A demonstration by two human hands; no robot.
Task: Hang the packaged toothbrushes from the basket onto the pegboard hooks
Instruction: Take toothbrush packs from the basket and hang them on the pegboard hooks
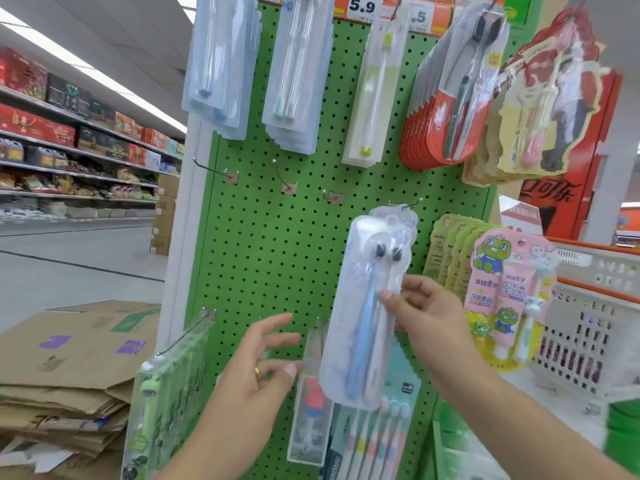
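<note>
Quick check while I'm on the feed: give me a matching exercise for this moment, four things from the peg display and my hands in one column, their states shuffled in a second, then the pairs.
Things:
1. clear two-brush pack
2. left hand
3. right hand
4. three bare hooks

States:
A. open, fingers spread, holding nothing
B. empty, in the middle row of the green pegboard
C. top at a hook, pinched at its right edge
D. grip closed on the pack's edge

Pairs: 1-C, 2-A, 3-D, 4-B

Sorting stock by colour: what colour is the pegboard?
Green pegboard with dark holes, head view.
</note>
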